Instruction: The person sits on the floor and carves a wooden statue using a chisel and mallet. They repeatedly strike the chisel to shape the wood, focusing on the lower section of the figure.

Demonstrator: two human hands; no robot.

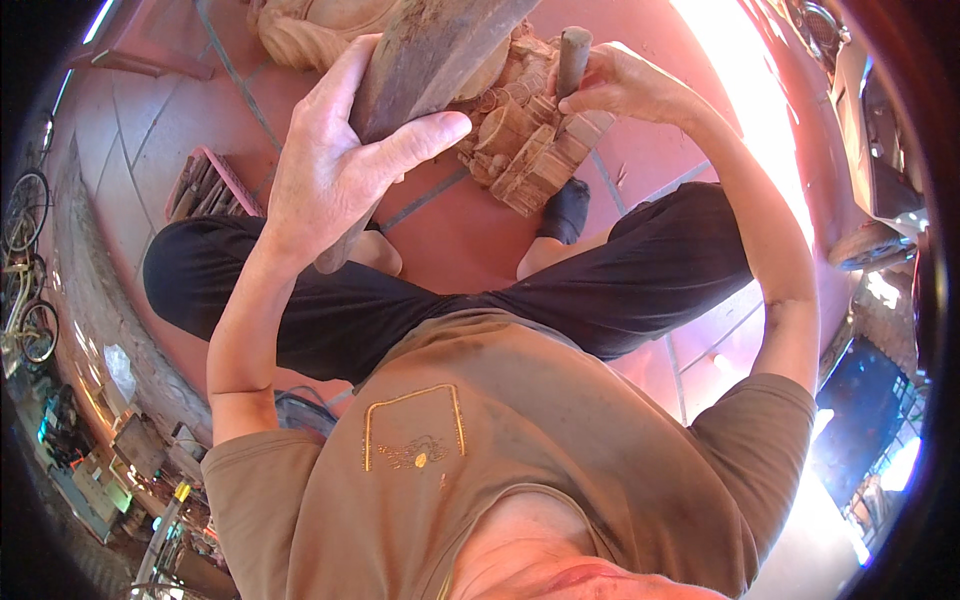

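Raised at the upper middle, my left hand (pixel 335 165) is wrapped round a thick, dark wooden mallet (pixel 430 65), whose narrower end shows below the wrist. My right hand (pixel 625 85) grips an upright tool with a round wooden handle (pixel 574 58), likely a chisel; its lower end is hidden from view. That tool stands against a pale brown wood carving (pixel 520 145) with dense raised figures and a ridged base. The carving rests on the tiled floor between my legs, and the mallet covers part of it.
A larger pale wood piece (pixel 315 30) lies beyond the carving. To the left, a pink-rimmed container (pixel 215 175) holds several stick-like tools. A long log-like timber (pixel 110 270) runs along the left side. Bicycles (pixel 30 215) stand at the far left, and a wheel (pixel 870 245) is on the right.
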